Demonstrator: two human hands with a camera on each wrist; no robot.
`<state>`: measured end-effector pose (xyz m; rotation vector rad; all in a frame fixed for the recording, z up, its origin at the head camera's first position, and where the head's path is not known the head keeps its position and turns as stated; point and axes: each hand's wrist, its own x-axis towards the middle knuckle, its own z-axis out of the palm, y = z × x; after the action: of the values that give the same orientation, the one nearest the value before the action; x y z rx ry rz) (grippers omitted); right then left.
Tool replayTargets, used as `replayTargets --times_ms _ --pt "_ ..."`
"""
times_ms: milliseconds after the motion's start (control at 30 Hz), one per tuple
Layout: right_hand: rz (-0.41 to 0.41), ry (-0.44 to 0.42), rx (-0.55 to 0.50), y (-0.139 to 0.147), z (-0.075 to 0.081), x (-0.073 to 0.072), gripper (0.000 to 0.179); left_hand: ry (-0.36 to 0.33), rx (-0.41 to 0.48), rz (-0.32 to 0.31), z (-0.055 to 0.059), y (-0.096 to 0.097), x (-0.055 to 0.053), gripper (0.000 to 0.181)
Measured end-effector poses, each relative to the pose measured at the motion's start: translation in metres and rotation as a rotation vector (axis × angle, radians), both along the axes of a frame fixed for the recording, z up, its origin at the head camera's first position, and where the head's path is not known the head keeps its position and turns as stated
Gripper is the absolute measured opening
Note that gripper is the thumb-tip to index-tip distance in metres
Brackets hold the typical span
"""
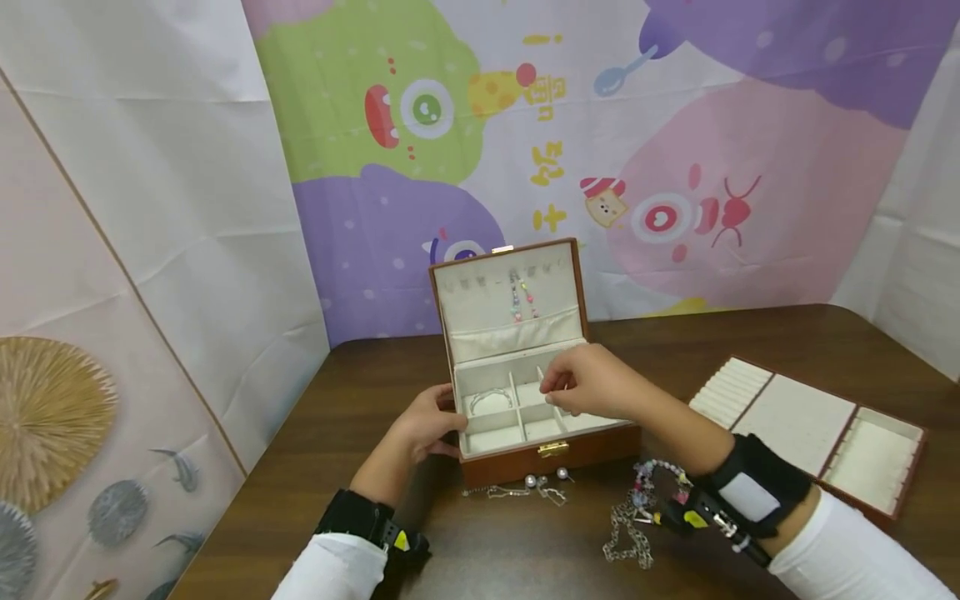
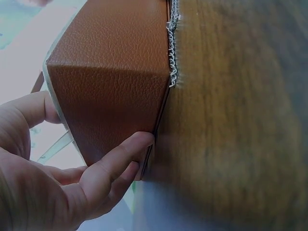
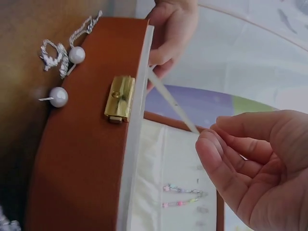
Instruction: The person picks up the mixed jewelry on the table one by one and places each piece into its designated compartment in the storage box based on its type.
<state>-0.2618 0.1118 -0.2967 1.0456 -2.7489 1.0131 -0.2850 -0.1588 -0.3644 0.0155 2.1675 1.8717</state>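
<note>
A brown leather jewelry box (image 1: 502, 471) stands with its lid up, showing cream compartments and a gold clasp (image 3: 120, 97). My left hand (image 1: 426, 425) grips its left side, thumb at the rim and fingers against the outer wall (image 2: 108, 108). Over the middle compartments hovers my right hand (image 1: 588, 382), its fingers curled and the thumb and index tips together; nothing shows between them in the right wrist view. A silver bracelet (image 1: 490, 402) lies in the back left compartment. Inside the lid hangs a colourful beaded necklace (image 1: 516, 302).
Before the box lie pearl earrings (image 3: 58, 97) and a silver chain (image 1: 510, 492). Closer to my right forearm is a pile of chain (image 1: 628, 537) and coloured beads (image 1: 643, 485). A divided tray (image 1: 798, 415) rests at the right of the wooden table. A patterned cloth (image 1: 555, 150) hangs behind.
</note>
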Motion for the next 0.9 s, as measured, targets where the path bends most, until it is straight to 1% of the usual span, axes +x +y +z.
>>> replayTargets --times_ms 167,267,367,467,567,633,700,900 --pt "0.029 -0.009 -0.048 0.022 -0.008 0.014 0.003 -0.002 0.008 0.009 0.000 0.000 -0.001 0.079" --pt "0.021 -0.052 -0.059 0.035 -0.013 0.022 0.003 -0.003 0.012 0.009 -0.001 -0.001 0.000 0.078" --pt "0.028 -0.068 -0.036 0.046 -0.016 0.029 0.003 0.002 0.013 0.004 -0.001 -0.002 -0.001 0.077" --pt "0.075 -0.073 0.011 0.055 -0.018 0.032 0.003 0.005 0.015 0.004 -0.001 -0.002 -0.001 0.078" --pt "0.127 -0.050 0.092 0.064 -0.022 0.031 0.006 0.002 0.011 0.003 0.000 -0.001 -0.001 0.078" --pt "0.137 -0.027 0.151 0.069 -0.025 0.029 0.008 0.000 0.009 -0.002 0.000 -0.001 -0.001 0.078" --pt "0.120 0.009 0.212 0.075 -0.030 0.025 0.009 -0.001 0.009 -0.009 0.001 -0.001 0.000 0.077" --pt "0.039 0.038 0.321 0.089 -0.044 0.014 0.012 0.004 0.000 -0.006 0.002 -0.001 0.004 0.078"
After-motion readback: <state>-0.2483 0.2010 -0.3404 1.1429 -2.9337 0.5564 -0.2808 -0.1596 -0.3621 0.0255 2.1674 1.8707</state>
